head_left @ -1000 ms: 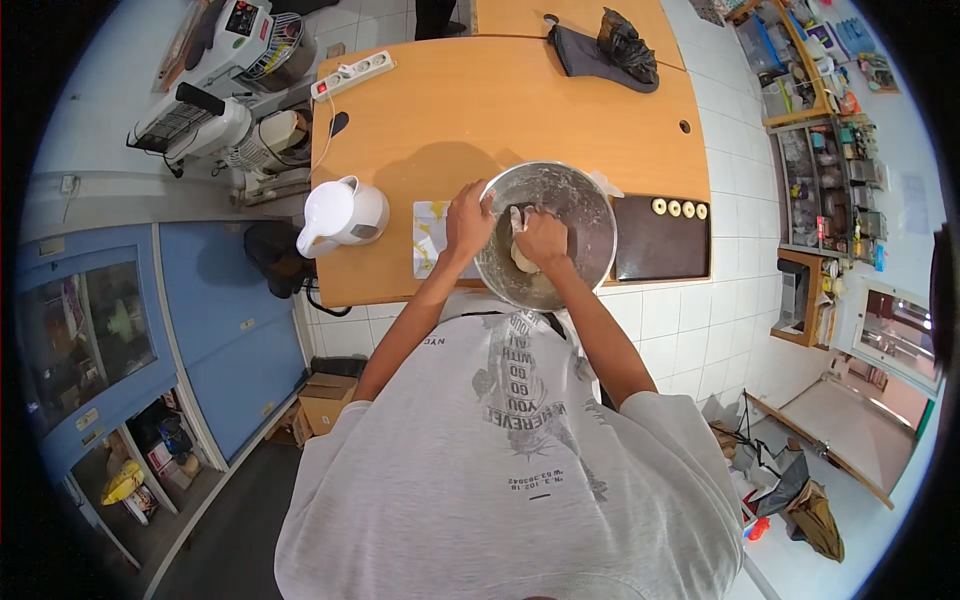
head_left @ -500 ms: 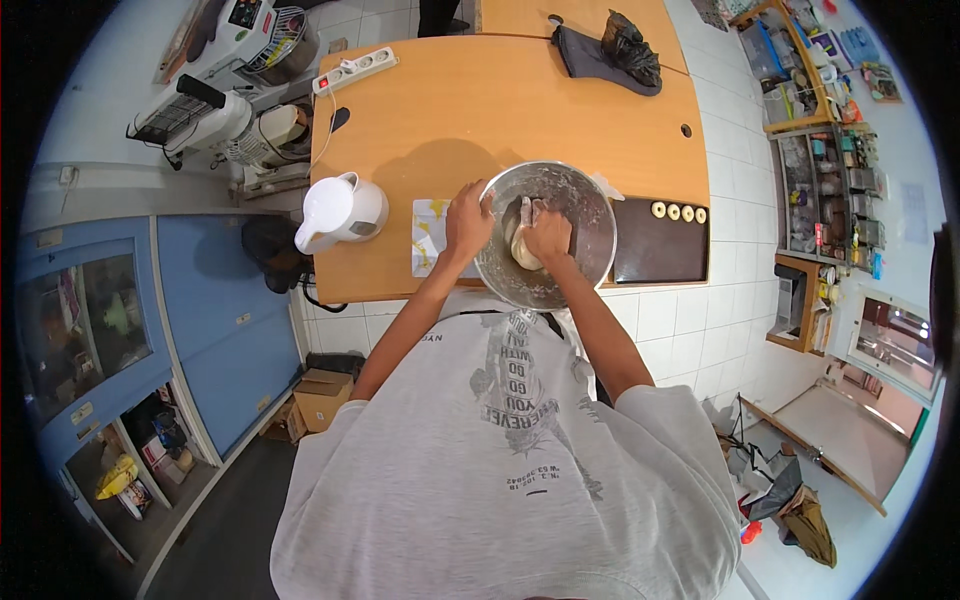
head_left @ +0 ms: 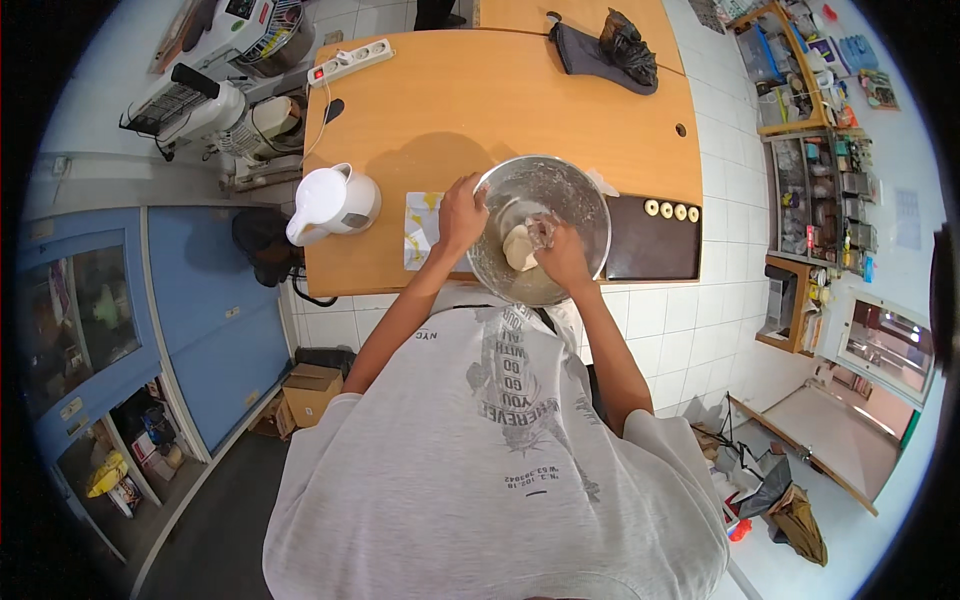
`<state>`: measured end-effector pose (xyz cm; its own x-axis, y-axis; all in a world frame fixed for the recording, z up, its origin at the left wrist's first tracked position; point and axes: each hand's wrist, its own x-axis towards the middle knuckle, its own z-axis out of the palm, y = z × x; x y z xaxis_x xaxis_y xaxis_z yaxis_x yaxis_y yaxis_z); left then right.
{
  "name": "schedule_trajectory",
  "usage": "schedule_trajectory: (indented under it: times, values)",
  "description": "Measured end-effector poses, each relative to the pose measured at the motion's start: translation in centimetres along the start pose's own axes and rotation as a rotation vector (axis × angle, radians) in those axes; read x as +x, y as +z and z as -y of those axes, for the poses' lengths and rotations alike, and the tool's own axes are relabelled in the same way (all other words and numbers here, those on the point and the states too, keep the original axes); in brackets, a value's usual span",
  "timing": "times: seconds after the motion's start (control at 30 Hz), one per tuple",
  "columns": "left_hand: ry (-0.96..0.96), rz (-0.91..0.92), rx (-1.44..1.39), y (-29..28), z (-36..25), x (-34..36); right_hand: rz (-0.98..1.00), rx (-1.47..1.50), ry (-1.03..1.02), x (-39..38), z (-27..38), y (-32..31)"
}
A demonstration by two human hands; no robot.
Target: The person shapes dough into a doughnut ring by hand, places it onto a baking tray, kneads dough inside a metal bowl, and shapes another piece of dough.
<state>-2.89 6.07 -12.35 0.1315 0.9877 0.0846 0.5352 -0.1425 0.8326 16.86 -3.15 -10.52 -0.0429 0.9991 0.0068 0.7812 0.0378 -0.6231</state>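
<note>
A round metal mixing bowl, smeared with flour and dough, stands at the table's near edge. My left hand grips the bowl's left rim, thumb and fingers closed over it. Inside lies a pale, smooth lump of dough. At the dough's right side is my right hand, fingers curled and coated with whitish dough. Those fingertips touch the lump's edge; what lies beneath them is hidden.
A dark baking tray with several small ring-shaped dough pieces sits right of the bowl. To the left are a white electric kettle and a yellow-patterned sheet. A power strip and dark cloth lie farther back.
My right hand has drawn back from the middle of the dough to its right side, exposing more of the lump. The left hand stays on the rim. The view has shifted slightly.
</note>
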Motion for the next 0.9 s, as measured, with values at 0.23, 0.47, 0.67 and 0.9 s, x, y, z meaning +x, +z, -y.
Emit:
schedule_trajectory:
  times: [0.23, 0.47, 0.67, 0.9]
  values:
    - [0.033, 0.02, 0.006, 0.3, 0.1, 0.0, 0.076, -0.043, 0.307, 3.2, 0.0, 2.4]
    - [0.062, 0.003, -0.029, 0.0, -0.4, -0.1, 0.107, -0.208, 0.022, 1.3, 1.1, 5.5]
    - [0.028, 0.016, -0.019, -0.2, -0.2, -0.3, 0.221, -0.306, 0.008, -0.4, 2.3, 5.9]
    - [0.03, 0.03, -0.004, -0.2, -0.5, -0.1, 0.01, -0.203, -0.015, 2.4, 0.6, 6.9]
